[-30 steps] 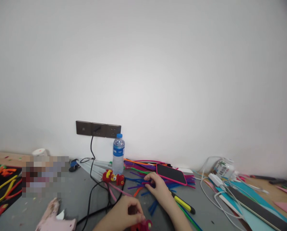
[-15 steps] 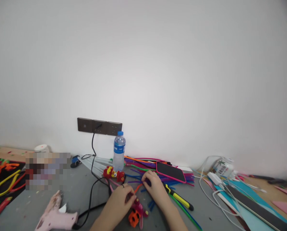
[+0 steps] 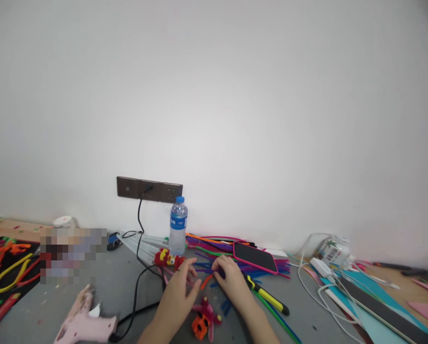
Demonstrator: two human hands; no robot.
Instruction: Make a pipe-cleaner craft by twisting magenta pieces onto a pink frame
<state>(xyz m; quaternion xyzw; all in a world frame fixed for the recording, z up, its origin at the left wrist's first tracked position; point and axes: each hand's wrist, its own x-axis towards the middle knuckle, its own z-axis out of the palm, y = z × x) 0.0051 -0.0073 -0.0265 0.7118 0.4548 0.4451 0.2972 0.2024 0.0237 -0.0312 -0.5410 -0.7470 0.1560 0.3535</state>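
Head view: left hand (image 3: 178,295), fingers parted, sits apart from right hand (image 3: 231,281), which curls near pipe cleaners (image 3: 204,265) at its ten o'clock, grip unclear; orange-and-magenta figure (image 3: 205,319) lies at left hand's four o'clock; a light pinch should suit both.

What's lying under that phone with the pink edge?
Purple and blue fuzzy sticks poke out from beneath the phone; whatever lies under its middle is covered.

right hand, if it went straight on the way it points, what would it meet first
Probably the blue pipe cleaners just ahead of the right hand; depth is unclear, so they may be touching.
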